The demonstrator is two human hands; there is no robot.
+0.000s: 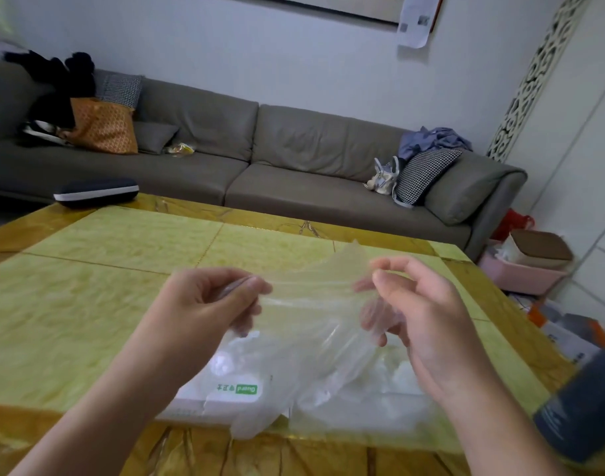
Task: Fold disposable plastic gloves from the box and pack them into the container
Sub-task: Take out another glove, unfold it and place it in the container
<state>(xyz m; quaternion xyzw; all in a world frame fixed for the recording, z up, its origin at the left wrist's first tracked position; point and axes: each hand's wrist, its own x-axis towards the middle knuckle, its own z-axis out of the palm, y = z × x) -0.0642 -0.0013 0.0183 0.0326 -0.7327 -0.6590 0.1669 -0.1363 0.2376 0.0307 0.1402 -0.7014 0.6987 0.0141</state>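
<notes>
While the person leans over the yellow table (88,297), a clear plastic glove (314,324) is held stretched in the air between both hands, above the white glove box (222,389); the left hand (205,304) pinches one upper edge of the glove between thumb and curled fingers, up and to the left of the box; the right hand (417,314) pinches the opposite upper edge between thumb and forefinger, up and to the right of the box, its other fingers loosely bent behind the film; the glove hangs down in front of the box, its lower end drooping past the box's near side; the box lies flat on the table with green lettering facing up, and crumpled clear plastic shows at its top; just to the right of the box stands a clear container (373,403), seen blurred through the glove, with pale folded plastic inside it; a dark cylinder (582,407) stands further right of the box at the table's edge; far beyond the box a dark case with a white band (95,193) rests on the table's far left corner, and behind it runs a grey sofa (294,159) with cushions.
</notes>
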